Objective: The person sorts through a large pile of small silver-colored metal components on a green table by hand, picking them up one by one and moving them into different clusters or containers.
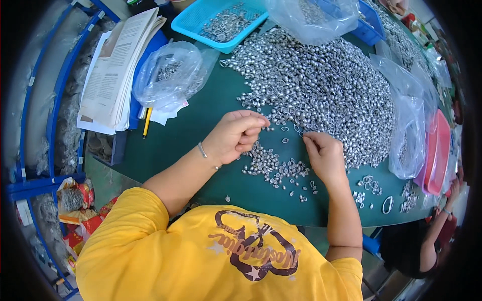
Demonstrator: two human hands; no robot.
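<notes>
A large heap of small silvery metal pieces [321, 85], many of them oval and ring-like, covers the far middle of the green table [150, 160]. At the heap's near left edge my left hand [238, 134] is closed, thumb against forefinger; whatever sits in the pinch is too small to name. My right hand [325, 154] is closed too, its fingertips pinched by a small metal ring [300, 133] at the near edge of the heap; I cannot make out whether they grip it. Between the hands, nearer me, lies a smaller pile of metal pieces [273, 164].
A turquoise basket [188, 22] with metal pieces stands far left, near a clear plastic bag [165, 75] and stacked papers [113, 70]. A yellow pencil [147, 123] lies beside them. Right of the heap are plastic bags [406, 135] and a red tray [438, 150]. Another person's arm [432, 241] shows lower right.
</notes>
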